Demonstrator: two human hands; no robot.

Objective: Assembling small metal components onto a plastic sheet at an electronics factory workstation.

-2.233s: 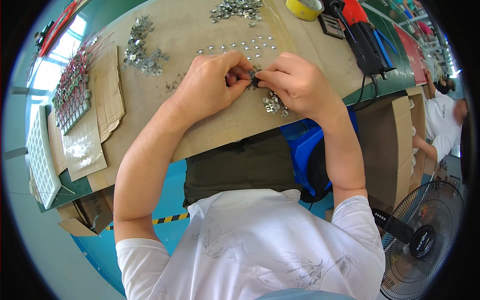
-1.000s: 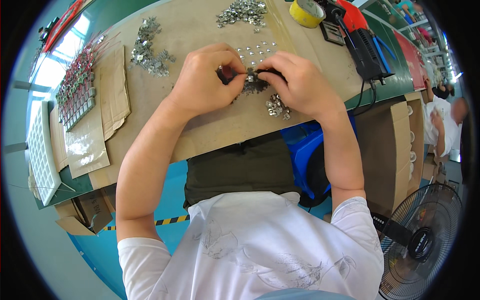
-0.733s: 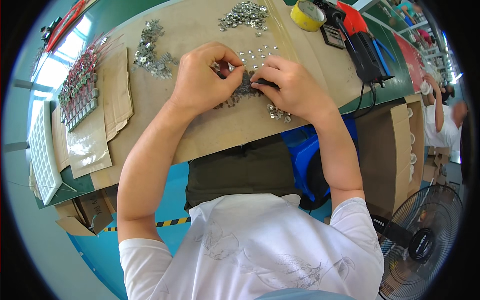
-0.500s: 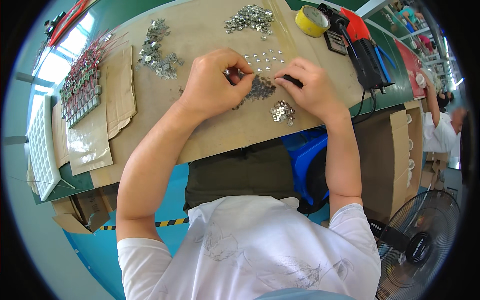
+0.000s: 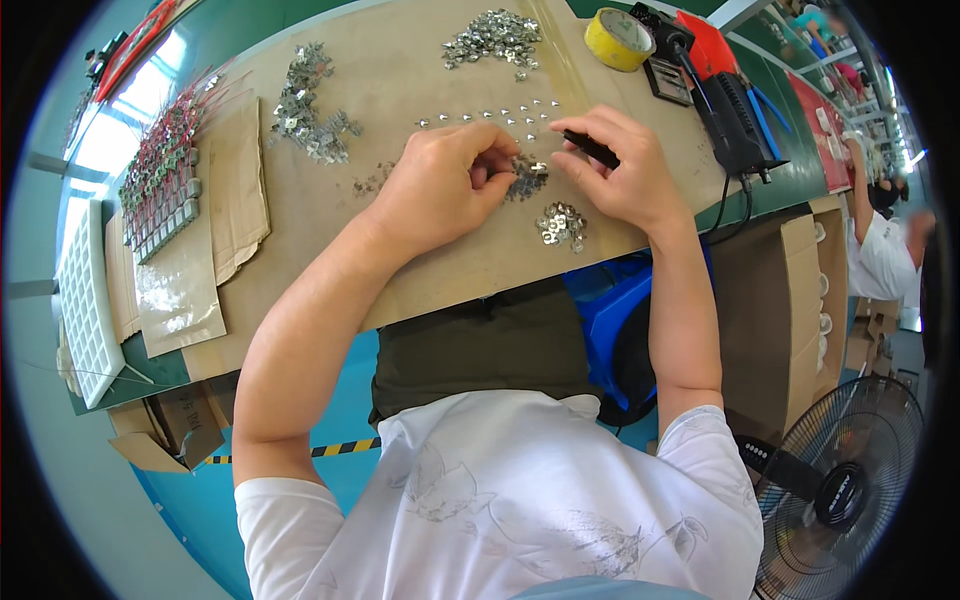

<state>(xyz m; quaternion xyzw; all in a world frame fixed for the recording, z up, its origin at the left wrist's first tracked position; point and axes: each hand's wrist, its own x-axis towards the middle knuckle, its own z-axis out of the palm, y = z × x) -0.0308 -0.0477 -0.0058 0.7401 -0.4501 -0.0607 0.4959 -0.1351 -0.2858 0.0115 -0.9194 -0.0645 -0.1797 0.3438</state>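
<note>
My left hand (image 5: 440, 185) is over the table with thumb and forefinger pinched together. Whatever sits between those fingertips is too small or hidden to name. A slim black tool (image 5: 592, 148) lies in the grip of my right hand (image 5: 625, 170), its working end not clear. Between the hands is a pile of small dark parts (image 5: 527, 180), partly covered by my left fingers. Just beyond my fingers stand rows of small shiny metal pieces (image 5: 512, 122). Nearer to me, below my right fingers, rests a small heap of silvery metal parts (image 5: 562, 226).
Larger heaps of metal pieces lie at the far middle (image 5: 492, 42) and far left (image 5: 312, 110). Wired components (image 5: 165, 190) stand on cardboard at left. Yellow tape (image 5: 620, 40) and a black corded device (image 5: 745, 120) sit at right. A fan (image 5: 838, 495) stands lower right.
My hands have moved slightly apart. The black tool has tilted and shows more of its length. More of the metal rows and a few scattered dark parts left of my hand are uncovered.
</note>
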